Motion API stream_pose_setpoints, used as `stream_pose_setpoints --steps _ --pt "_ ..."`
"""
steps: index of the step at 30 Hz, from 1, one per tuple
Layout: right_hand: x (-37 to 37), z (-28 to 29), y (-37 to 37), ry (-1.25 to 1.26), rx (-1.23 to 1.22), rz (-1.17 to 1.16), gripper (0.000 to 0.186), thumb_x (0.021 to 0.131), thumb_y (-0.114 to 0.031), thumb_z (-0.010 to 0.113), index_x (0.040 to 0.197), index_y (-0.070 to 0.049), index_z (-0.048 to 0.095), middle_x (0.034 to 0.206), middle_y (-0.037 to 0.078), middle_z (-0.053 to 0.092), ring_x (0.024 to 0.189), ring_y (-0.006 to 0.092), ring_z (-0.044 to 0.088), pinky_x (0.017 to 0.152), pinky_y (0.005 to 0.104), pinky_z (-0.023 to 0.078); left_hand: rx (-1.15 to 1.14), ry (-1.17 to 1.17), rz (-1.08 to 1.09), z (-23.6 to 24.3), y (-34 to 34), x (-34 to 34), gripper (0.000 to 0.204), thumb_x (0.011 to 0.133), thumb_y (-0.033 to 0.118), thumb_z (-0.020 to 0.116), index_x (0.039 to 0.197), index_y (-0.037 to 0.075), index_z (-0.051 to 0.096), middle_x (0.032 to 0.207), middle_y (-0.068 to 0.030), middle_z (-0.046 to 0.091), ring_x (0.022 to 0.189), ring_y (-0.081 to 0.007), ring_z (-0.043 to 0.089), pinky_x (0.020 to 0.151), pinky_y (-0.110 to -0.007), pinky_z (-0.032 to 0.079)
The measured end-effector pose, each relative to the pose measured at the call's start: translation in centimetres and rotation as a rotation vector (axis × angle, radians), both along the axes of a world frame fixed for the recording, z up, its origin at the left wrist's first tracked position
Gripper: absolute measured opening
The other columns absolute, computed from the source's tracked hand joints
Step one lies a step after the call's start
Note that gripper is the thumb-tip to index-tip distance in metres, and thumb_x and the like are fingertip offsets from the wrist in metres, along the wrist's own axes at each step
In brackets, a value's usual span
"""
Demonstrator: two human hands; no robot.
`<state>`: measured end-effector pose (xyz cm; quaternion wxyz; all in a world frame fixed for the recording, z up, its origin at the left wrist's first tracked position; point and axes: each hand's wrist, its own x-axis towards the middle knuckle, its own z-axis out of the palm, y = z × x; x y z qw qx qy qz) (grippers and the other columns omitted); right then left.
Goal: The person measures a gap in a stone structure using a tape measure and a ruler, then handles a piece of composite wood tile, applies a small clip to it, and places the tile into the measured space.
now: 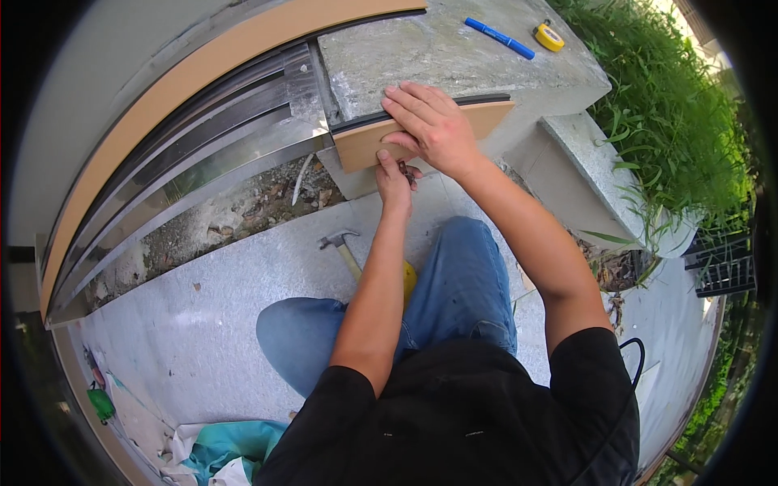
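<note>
A short tan board (486, 119) with a dark strip along its top edge stands against the front face of a concrete ledge (389, 57). My right hand (442, 134) holds it: the fingers stretch over the top edge onto the ledge, and the thumb lies against the board's front. Just below, my left hand (393, 185) is closed near the board's lower edge. Something small and dark (404, 171) shows between its fingers; its kind cannot be made out.
A blue marker (499, 38) and a yellow tape measure (549, 36) lie on the ledge. Metal rails (194, 154) and a long curved tan panel (154, 101) run left. A hammer (347, 253) lies by my knees. Grass (656, 113) grows beyond a stone slab (596, 174).
</note>
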<state>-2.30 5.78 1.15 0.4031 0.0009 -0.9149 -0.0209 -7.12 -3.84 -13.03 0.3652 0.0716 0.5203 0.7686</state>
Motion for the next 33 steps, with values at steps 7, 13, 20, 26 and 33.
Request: stream_pose_setpoints --steps 7,13,20,26,33 --pt "-0.2 0.4 0.1 -0.043 0.006 0.035 0.054 0.077 -0.033 0.082 0.123 -0.007 0.071 0.131 0.007 0.069 0.120 0.0302 0.064 0.099 0.0428 0.053 0.055 -0.036 0.013 0.2 0.5 0.5 0.080 0.099 0.078 0.028 0.116 0.006 0.057 0.087 -0.0040 0.065 0.060 -0.0112 0.061 0.044 -0.024 0.039" --pt "0.0 -0.3 0.4 0.007 -0.013 0.011 0.056 0.075 -0.032 0.084 0.123 -0.007 0.071 0.132 0.007 0.069 0.122 0.0302 0.064 0.100 0.0438 0.053 -0.007 0.022 0.026 0.2 0.7 0.5 0.077 0.101 0.076 0.027 0.116 0.006 0.057 0.089 -0.0045 0.067 0.061 -0.0113 0.062 0.044 -0.024 0.040" --pt "-0.3 0.0 0.1 -0.021 -0.003 0.032 0.051 0.080 -0.032 0.079 0.124 -0.007 0.070 0.133 0.006 0.068 0.122 0.0297 0.063 0.101 0.0431 0.052 0.010 0.022 0.010 -0.6 0.4 0.0 0.078 0.102 0.074 0.025 0.118 0.006 0.059 0.090 -0.0050 0.067 0.061 -0.0111 0.061 0.044 -0.023 0.040" --pt "-0.2 0.2 0.3 -0.019 -0.020 0.027 0.055 0.075 -0.030 0.084 0.122 -0.006 0.071 0.132 0.007 0.069 0.123 0.0301 0.063 0.100 0.0437 0.053 0.027 0.014 0.016 -0.1 0.9 0.4 0.078 0.103 0.074 0.023 0.116 0.007 0.061 0.091 -0.0051 0.067 0.061 -0.0104 0.061 0.044 -0.022 0.039" --pt "-0.1 0.5 0.1 -0.028 -0.031 0.032 0.055 0.076 -0.030 0.083 0.123 -0.005 0.070 0.133 0.007 0.068 0.123 0.0308 0.063 0.100 0.0440 0.052 0.039 0.008 -0.012 -0.1 0.6 0.2 0.077 0.103 0.073 0.023 0.117 0.007 0.061 0.091 -0.0043 0.067 0.060 -0.0101 0.060 0.043 -0.022 0.039"
